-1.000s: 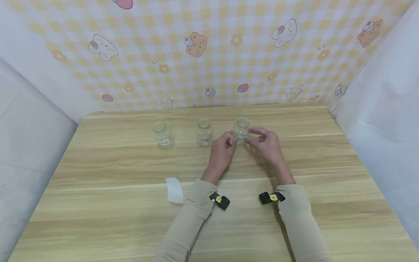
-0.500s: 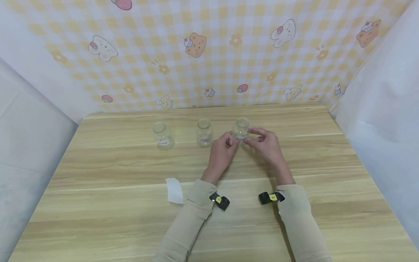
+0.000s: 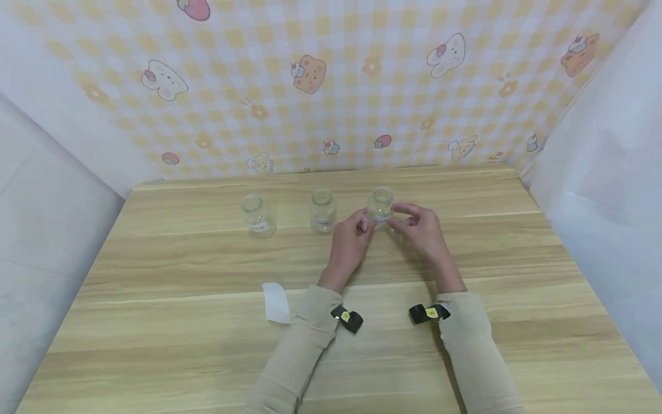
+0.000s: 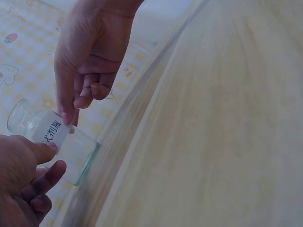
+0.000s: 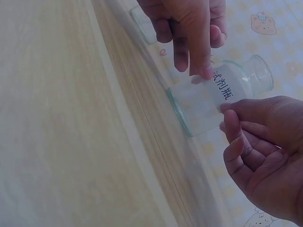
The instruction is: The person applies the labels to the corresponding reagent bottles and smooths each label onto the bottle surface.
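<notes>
A clear glass reagent bottle [image 3: 381,202] stands upright on the table, the rightmost of three in the head view. Its white label [image 5: 221,86] carries dark printed characters. My left hand [image 3: 349,244] holds the bottle's left side, thumb on one end of the label. From the right, my right hand [image 3: 424,233] holds it with thumb and index finger, the thumb at the label's other end. The left wrist view shows both thumbs at the label's ends, with the left hand [image 4: 23,179] at lower left. Fingertips behind the bottle are partly hidden.
Two more labelled glass bottles, a middle one [image 3: 323,206] and a left one [image 3: 257,214], stand in a row to the left. A white slip of paper [image 3: 276,303] lies beside the left sleeve. A checked cloth [image 3: 372,103] hangs behind the wooden table [image 3: 170,276].
Both thumbs shift slightly at the label while the hands stay at the right-hand bottle. The head view tilts slightly; the other bottles and paper stay put.
</notes>
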Demonstrator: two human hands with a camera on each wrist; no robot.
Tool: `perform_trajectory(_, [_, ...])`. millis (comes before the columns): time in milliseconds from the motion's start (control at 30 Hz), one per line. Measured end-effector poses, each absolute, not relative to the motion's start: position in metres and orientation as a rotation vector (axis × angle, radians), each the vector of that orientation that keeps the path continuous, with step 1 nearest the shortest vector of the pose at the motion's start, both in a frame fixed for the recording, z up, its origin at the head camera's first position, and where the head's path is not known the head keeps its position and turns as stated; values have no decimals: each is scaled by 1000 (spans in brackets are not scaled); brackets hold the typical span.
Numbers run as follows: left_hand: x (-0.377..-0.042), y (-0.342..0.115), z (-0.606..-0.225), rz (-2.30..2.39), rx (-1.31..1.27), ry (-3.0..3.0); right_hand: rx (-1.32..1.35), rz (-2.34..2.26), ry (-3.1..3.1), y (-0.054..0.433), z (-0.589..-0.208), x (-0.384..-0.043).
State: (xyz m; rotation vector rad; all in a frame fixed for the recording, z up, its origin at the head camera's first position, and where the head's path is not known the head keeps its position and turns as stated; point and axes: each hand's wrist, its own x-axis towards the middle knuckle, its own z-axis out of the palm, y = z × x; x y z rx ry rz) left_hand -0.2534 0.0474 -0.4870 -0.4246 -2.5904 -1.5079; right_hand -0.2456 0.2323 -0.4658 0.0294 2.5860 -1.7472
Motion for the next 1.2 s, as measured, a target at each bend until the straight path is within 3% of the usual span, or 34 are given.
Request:
perform_trajectory(500, [-249, 40, -485, -1466, -175, -2748, 95, -1770, 2599, 241, -475, -254])
perform_trajectory(800, [-243, 33, -478, -1224, -206, -2961, 138, -1670, 2716, 230, -477, -254])
perform_trajectory(1200, [-238, 7, -483, -892, -372, -3028, -152, -1451, 2702, 196, -488, -240])
